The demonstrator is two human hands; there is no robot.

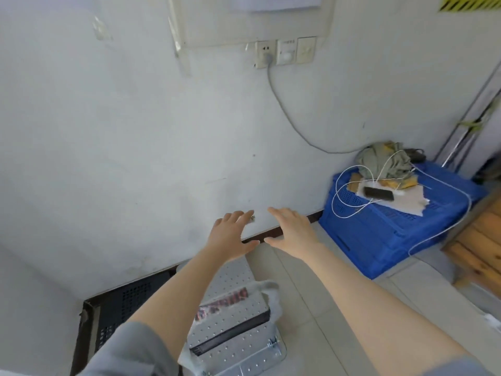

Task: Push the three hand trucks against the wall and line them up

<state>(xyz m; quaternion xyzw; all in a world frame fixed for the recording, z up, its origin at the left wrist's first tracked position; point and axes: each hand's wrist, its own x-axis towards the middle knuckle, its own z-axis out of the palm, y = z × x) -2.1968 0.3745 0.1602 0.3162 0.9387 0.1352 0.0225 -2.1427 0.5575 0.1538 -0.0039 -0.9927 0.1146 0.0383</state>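
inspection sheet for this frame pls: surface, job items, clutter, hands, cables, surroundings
Surface: pale tiled floor, dark baseboard along the wall.
Job's things: one perforated grey metal platform, likely a hand truck, below the forearms; a black perforated one at the wall corner. Third not seen.
Clutter: blue crate with rags, paper and a dark block on top.
Grippers: left hand and right hand open, empty, stretched toward the wall.
Cables: grey cord from the wall socket; white cord looped over the crate.
Surroundings: wooden pallet at right.

A storeroom corner: blue crate [390, 229], wooden pallets [477, 248], perforated metal cart [233, 318].
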